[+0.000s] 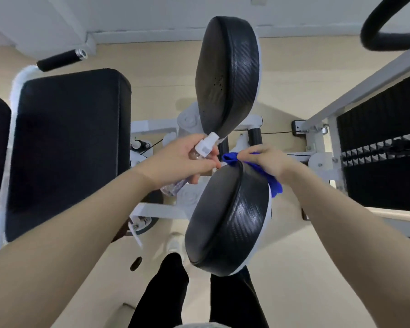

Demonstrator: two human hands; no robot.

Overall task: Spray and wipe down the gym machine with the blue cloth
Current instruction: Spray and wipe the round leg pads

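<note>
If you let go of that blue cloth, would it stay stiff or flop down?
Probably flop. The blue cloth bunches up where the right hand grips it, and its loose end droops behind the black pad. It looks thin, so likely light, and soft enough to slide off the pad's rounded edge.

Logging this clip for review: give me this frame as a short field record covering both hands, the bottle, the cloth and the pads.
left hand: left hand grips the spray bottle
nozzle: white spray head points up toward the far pad
right hand: right hand holds the blue cloth
cloth position: bunched at the far edge of the near pad, draped down its right side
pads: two black oval pads on white frame
seat: black seat pad at left, untouched
</note>
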